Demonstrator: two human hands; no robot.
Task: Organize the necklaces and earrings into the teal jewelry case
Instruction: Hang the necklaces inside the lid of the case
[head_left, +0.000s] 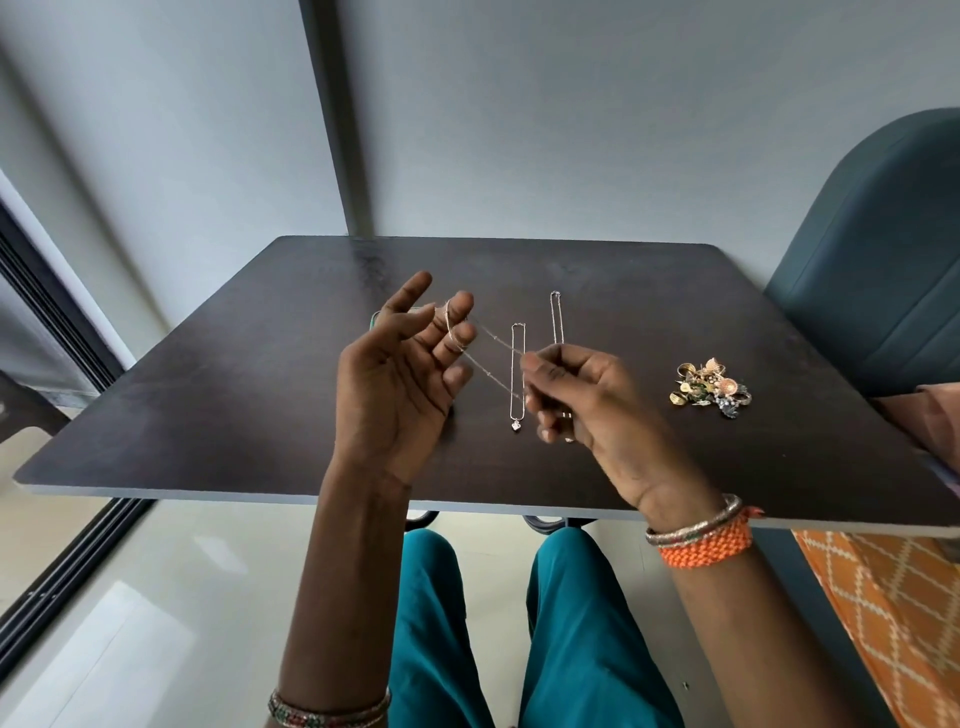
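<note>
Above the table's (208, 395) middle, I hold a thin chain (488, 358) stretched between both hands. It wraps my left hand's (400, 374) spread fingers and runs toward four o'clock into my right hand's (576, 395) pinch. Two necklaces (518, 374) lie lengthwise just behind, and the earring pile (709, 387) sits at three o'clock. Only a teal sliver of the case (375, 323) shows behind my left hand, nearer that hand.

Legible text, labels, brands, numbers, signs: none. No readable marking stands on any surface or item in view.
</note>
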